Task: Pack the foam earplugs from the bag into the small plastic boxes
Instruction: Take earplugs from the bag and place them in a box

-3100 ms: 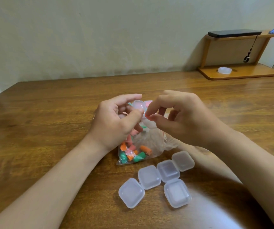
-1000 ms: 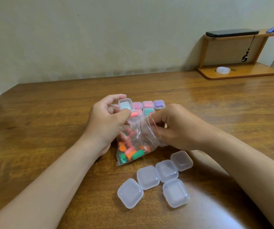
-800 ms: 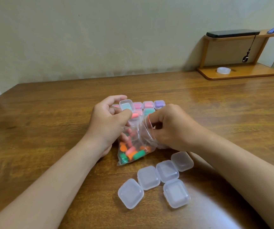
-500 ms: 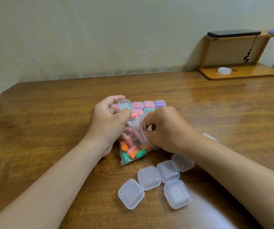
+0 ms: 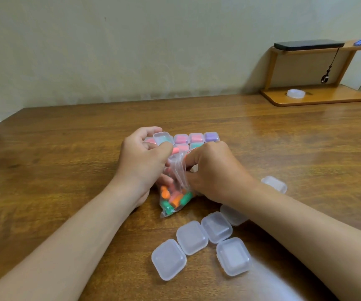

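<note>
A person's left hand (image 5: 144, 164) curls round a small box (image 5: 163, 137) with something teal showing through its clear plastic, holding it right at the mouth of the clear bag (image 5: 176, 170), probably so that each plug has the shortest possible trip from bag to box. The right hand (image 5: 215, 172) pinches the film of the bag's mouth from the other side, fingers bent, seemingly to spread the opening; whether a fingertip is inside cannot be told. The remaining foam earplugs (image 5: 173, 199), orange, green and pink, have slid to the bag's bottom corner, which rests on the middle of the wooden table (image 5: 66, 161). Just beyond the hands, toward the table's far edge, filled boxes (image 5: 196, 138) stand packed edge to edge in rows, pink, teal and purple inside. Toward the near edge the empty boxes (image 5: 192, 237) lie in a loose cluster within easy reach, one partly under the right forearm and one apart, beyond the right wrist. At the table's far right corner stands a low wooden shelf (image 5: 316, 98) carrying a dark flat device (image 5: 307, 44) on top, a strap (image 5: 328, 68) hanging from it, and a white roll (image 5: 295, 93) on its base. A plain pale wall (image 5: 131, 51) closes the scene behind.
</note>
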A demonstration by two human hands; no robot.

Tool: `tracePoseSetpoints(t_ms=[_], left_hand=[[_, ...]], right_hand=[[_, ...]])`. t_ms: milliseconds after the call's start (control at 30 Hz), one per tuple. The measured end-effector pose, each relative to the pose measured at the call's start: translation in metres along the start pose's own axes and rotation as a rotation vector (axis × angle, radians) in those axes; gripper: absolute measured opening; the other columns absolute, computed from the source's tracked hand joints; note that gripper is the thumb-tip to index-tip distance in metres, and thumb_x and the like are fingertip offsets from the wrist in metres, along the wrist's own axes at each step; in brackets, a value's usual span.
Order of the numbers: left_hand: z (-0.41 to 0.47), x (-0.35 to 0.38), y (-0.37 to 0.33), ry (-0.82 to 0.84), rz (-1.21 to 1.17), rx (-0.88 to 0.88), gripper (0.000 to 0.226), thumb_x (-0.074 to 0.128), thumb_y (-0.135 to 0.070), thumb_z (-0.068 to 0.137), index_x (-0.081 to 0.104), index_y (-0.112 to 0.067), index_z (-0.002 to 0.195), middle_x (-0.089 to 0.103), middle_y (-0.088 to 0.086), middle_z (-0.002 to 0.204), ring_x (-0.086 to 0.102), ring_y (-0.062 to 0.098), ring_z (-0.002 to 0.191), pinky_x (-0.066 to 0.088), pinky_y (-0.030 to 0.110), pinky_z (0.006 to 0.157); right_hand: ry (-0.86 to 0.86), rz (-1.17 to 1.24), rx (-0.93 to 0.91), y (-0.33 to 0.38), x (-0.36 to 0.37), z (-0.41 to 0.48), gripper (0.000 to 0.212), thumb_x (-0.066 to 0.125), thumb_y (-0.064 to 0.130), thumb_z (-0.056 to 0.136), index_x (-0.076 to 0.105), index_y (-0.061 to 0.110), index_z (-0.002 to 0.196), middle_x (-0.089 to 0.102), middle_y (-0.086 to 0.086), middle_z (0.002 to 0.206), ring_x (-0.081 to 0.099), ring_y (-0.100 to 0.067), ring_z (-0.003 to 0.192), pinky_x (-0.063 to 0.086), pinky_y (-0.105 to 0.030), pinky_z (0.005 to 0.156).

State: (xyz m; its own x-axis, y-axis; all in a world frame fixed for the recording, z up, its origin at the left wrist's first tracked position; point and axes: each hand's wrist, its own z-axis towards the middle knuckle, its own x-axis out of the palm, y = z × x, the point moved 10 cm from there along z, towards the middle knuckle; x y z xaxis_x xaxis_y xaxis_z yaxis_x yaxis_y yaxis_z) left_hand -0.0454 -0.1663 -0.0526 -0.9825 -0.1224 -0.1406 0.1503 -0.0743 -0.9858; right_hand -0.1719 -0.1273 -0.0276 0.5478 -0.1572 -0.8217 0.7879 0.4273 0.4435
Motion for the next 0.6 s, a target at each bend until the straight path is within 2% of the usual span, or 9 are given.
tracePoseSetpoints(t_ms=[133, 267, 367, 467, 600], left_hand=[[-0.001, -0.007, -0.008, -0.040, 0.043, 0.056, 0.036, 0.057, -0.001, 0.086, 0.061, -0.019, 0.117, 0.066, 0.001, 0.062, 0.058, 0.012, 0.043, 0.041, 0.025, 0.035], [0.003, -0.015, -0.012, -0.069, 0.113, 0.084, 0.036, 0.062, -0.008, 0.085, 0.061, -0.022, 0.118, 0.073, 0.004, 0.077, 0.063, 0.011, 0.053, 0.045, 0.027, 0.044], [0.004, -0.019, -0.013, -0.085, 0.159, 0.094, 0.035, 0.063, -0.011, 0.086, 0.059, -0.026, 0.118, 0.072, 0.005, 0.075, 0.065, 0.010, 0.054, 0.052, 0.031, 0.046], [0.005, -0.019, -0.009, -0.082, 0.164, 0.071, 0.036, 0.063, -0.011, 0.086, 0.058, -0.025, 0.118, 0.071, 0.010, 0.079, 0.070, 0.020, 0.058, 0.058, 0.038, 0.049], [0.004, -0.017, -0.008, -0.071, 0.161, 0.060, 0.035, 0.062, -0.008, 0.087, 0.057, -0.024, 0.117, 0.072, 0.009, 0.080, 0.070, 0.022, 0.052, 0.057, 0.036, 0.049]], right_hand=[[0.012, -0.003, 0.018, -0.004, 0.000, 0.001, 0.021, 0.065, 0.016, 0.086, 0.073, 0.010, 0.068, 0.063, -0.009, 0.057, 0.057, -0.027, 0.057, 0.052, -0.041, 0.056], [0.057, 0.038, 0.036, -0.008, -0.001, -0.002, 0.022, 0.066, 0.017, 0.088, 0.075, 0.011, 0.068, 0.066, -0.006, 0.058, 0.060, -0.021, 0.058, 0.050, -0.037, 0.056], [0.098, 0.142, 0.054, -0.008, -0.001, -0.004, 0.019, 0.070, 0.019, 0.086, 0.077, 0.012, 0.070, 0.068, -0.003, 0.058, 0.062, -0.016, 0.060, 0.049, -0.030, 0.052], [0.133, 0.204, 0.066, -0.008, 0.002, -0.005, 0.015, 0.072, 0.018, 0.085, 0.078, 0.012, 0.072, 0.070, -0.004, 0.060, 0.064, -0.016, 0.058, 0.051, -0.029, 0.052], [0.146, 0.235, 0.063, -0.007, 0.004, -0.005, 0.016, 0.072, 0.012, 0.083, 0.077, 0.013, 0.068, 0.068, -0.004, 0.058, 0.063, -0.018, 0.057, 0.049, -0.026, 0.050]])
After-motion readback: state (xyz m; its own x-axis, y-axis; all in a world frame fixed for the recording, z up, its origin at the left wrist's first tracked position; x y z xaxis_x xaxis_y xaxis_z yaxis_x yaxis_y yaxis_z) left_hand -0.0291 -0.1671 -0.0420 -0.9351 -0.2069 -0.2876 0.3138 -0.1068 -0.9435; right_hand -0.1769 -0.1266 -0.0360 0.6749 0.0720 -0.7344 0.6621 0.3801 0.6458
